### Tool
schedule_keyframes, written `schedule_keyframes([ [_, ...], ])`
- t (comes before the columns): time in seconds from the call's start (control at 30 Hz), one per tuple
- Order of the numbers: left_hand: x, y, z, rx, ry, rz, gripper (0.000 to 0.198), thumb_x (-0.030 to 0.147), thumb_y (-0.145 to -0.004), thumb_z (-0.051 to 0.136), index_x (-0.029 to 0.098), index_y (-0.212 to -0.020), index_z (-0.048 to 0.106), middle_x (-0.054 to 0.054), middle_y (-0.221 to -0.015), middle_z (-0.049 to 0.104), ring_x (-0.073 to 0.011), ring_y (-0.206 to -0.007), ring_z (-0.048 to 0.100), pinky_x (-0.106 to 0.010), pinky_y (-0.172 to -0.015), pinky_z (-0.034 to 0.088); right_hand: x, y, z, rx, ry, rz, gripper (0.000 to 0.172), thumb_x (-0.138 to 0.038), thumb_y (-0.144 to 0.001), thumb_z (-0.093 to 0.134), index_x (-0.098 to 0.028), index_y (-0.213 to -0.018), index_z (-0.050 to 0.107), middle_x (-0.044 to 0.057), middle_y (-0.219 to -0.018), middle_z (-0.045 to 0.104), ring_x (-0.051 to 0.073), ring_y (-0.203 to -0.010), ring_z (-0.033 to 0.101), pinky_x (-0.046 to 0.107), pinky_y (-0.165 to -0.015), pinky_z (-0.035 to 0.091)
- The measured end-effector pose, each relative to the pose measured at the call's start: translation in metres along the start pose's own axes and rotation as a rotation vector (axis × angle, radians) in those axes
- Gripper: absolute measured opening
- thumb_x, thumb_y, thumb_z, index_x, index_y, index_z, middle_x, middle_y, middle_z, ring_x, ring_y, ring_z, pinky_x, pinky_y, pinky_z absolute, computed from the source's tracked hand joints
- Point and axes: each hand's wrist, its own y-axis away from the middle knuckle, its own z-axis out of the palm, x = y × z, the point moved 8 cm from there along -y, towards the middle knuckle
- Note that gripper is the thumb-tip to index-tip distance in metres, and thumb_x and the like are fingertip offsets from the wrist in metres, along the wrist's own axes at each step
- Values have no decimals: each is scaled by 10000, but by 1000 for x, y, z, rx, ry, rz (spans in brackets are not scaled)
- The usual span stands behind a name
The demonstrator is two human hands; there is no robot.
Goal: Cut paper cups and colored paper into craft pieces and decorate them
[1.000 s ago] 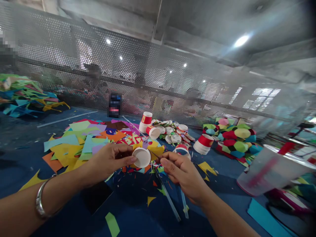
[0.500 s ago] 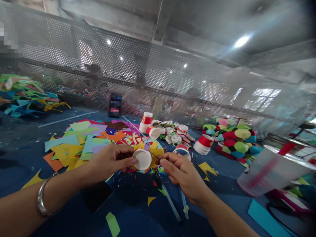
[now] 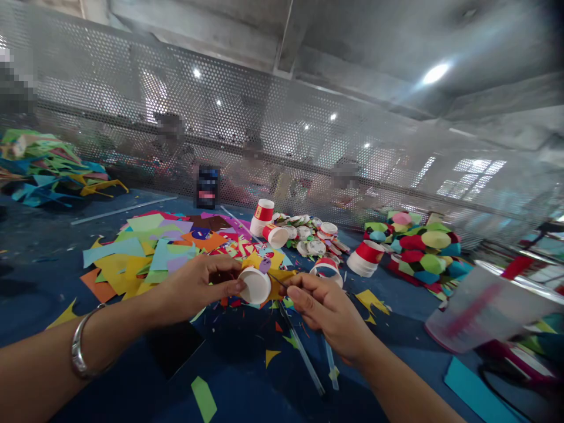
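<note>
My left hand (image 3: 200,285) grips a small white paper cup (image 3: 254,285) on its side, its white bottom turned toward me. A small purple paper piece (image 3: 265,265) sits at the cup's upper edge. My right hand (image 3: 328,311) is closed in a pinch on a thin dark stick (image 3: 278,279) whose tip reaches the cup. A silver bangle (image 3: 80,346) is on my left wrist. Both hands hover over the blue table (image 3: 247,382).
Coloured paper scraps (image 3: 145,252) lie behind my hands. Red-and-white cups (image 3: 264,217), flattened cup pieces (image 3: 308,238) and a heap of coloured paper balls (image 3: 418,249) stand further back. A clear plastic cup (image 3: 480,308) is at the right. Glue sticks (image 3: 308,358) lie near me. A perforated metal screen (image 3: 264,129) closes the back.
The hands hold almost the same pose; the cup has turned slightly and the view has shifted a little.
</note>
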Motion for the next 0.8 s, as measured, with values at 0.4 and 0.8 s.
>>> schedule_keyframes([
  [0.4,8,2,-5,-10,-70,67,271,437,-911,569,212,-996,692,-49,-931,698,-188,-824,613,-304,-736,453,-1,1,2,-46,60,2,294,-495,-930,590,-205,-955,627,-57,-666,353,73,-492,213,242,-432,148],
  [0.8,9,2,-7,-21,-125,96,267,414,-916,575,216,-1058,682,-38,-950,715,-177,-829,639,-294,-758,480,-7,4,3,-69,165,-65,292,-481,-956,559,-202,-1007,626,-62,-645,356,74,-499,307,236,-453,219],
])
